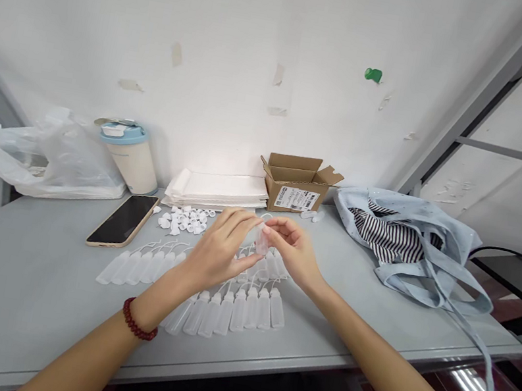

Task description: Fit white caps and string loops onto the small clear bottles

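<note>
Between my two hands a small translucent plastic bottle is held upright above the rows of bottles. My left hand, with a red bead bracelet at the wrist, has its fingers at the bottle's top and its thumb near the lower side. My right hand pinches the same bottle from the right. Under and in front of the hands lie several similar bottles with thin curved tubes, and more bottles lie to the left. A pile of small white caps sits behind my left hand.
A phone, a cup with a blue lid and a plastic bag are at the left. White envelopes and an open cardboard box stand at the back of the grey table. A light blue cloth bag lies right.
</note>
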Demonstrator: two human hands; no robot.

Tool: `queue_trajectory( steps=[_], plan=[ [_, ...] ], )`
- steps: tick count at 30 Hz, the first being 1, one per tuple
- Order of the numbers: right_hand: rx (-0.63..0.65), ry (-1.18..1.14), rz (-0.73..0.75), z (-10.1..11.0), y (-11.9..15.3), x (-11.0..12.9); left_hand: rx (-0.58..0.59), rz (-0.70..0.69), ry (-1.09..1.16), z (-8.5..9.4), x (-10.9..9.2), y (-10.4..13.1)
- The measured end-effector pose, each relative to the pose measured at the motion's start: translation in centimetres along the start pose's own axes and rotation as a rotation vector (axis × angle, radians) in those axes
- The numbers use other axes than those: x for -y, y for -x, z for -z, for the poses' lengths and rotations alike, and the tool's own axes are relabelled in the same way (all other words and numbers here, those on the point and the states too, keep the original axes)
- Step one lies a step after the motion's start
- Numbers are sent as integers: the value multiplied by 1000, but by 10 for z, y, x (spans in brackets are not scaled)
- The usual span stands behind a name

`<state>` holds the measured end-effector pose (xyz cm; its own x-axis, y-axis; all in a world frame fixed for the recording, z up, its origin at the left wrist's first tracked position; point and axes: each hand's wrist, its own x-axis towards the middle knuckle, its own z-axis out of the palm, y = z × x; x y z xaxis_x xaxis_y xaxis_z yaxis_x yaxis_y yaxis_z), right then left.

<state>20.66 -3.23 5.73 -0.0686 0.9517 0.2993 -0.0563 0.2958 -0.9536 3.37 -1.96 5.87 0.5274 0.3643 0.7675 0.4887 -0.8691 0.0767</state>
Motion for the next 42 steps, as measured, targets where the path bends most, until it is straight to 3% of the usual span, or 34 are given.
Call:
queue_trajectory(
  steps=[18,26,30,33,37,42],
  plan=[
    [209,-129,-38,7,-3,3,-8,22,28,-1,-1,0],
    [154,-148,-49,6,-3,3,11,57,40,-1,-1,1],
    [128,-130,-53,6,-3,4,-32,65,31,0,-2,0],
    [132,-109,-32,6,-4,5,-82,22,30,1,-6,-1],
    [138,-70,11,6,-5,4,-44,-68,23,-1,-9,-2],
    [167,-90,-6,7,-5,4,-44,-48,8,-1,-7,-2]
  ],
)
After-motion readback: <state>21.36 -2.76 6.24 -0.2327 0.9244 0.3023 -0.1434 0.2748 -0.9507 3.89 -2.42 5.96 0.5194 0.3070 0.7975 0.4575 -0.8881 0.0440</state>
